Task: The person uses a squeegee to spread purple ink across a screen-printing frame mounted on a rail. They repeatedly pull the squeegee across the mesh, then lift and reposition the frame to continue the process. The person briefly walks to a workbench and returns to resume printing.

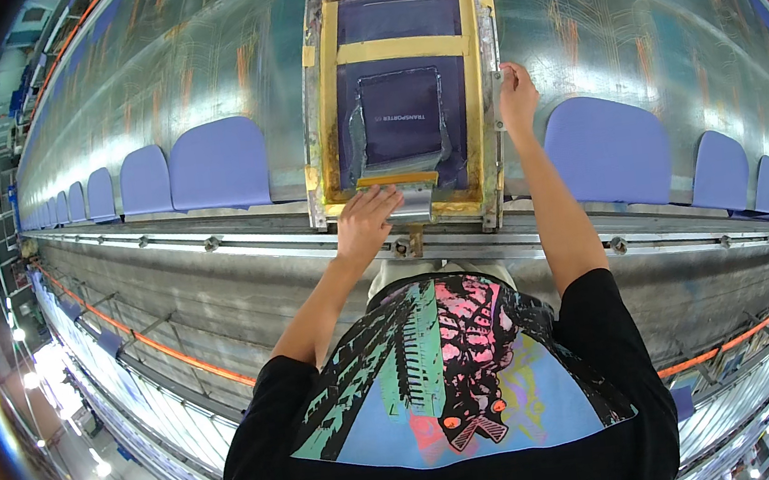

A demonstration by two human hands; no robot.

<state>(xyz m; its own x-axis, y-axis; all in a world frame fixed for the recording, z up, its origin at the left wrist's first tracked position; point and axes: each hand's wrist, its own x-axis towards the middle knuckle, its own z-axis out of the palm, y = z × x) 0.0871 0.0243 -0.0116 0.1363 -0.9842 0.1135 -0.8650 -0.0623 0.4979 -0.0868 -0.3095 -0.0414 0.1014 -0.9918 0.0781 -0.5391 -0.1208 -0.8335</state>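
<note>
A screen printing frame lies on the long table in front of me, its mesh edged and crossed with yellow tape. My left hand grips a squeegee with a silver handle and a yellow blade, at the near end of the mesh. Clear, wet-looking ink rings a rectangle with small lettering in the mesh, close to the blade. At the frame's right edge, my right hand is closed with its fingertips on the rim; its thumb and fingers partly hide each other.
Purple cut fabric panels lie in a row to the left, and another panel begins the row at right. A metal rail with bolts runs along the table's near edge. Beyond the aisle behind me stretches an orange rail.
</note>
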